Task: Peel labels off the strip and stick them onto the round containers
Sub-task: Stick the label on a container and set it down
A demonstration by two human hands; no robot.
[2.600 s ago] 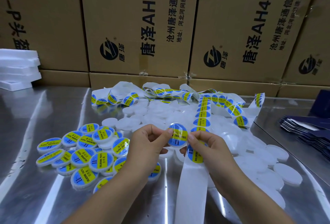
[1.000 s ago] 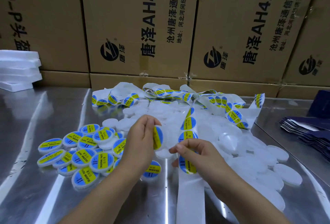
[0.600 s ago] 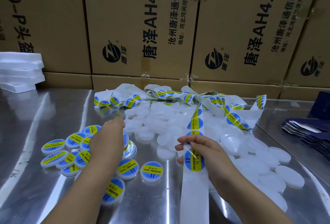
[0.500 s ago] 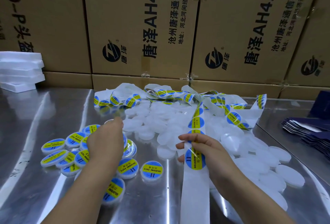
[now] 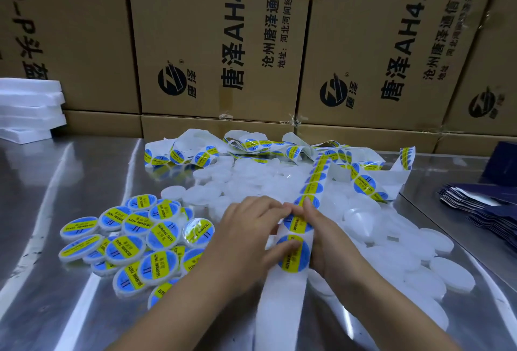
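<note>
A white backing strip (image 5: 279, 308) with round blue-and-yellow labels runs from the near edge up to a tangled heap (image 5: 251, 145) at the back. My right hand (image 5: 327, 238) grips the strip from its right side, index finger lying along the edge. My left hand (image 5: 249, 230) meets it from the left: thumb on the lower label (image 5: 293, 262), fingertips at the left edge of the label above (image 5: 299, 224). Labelled round containers (image 5: 134, 238) lie heaped at the left. Plain white containers (image 5: 419, 252) spread behind and to the right of my hands.
The steel table (image 5: 70, 183) is backed by a wall of printed cardboard boxes (image 5: 218, 43). White foam slabs (image 5: 28, 107) are stacked at the far left. Dark blue flat packets (image 5: 489, 210) lie fanned at the right edge.
My left hand carried the freshly labelled container to the pile at the left, let it go and came back to the strip. My right hand kept hold of the strip throughout.
</note>
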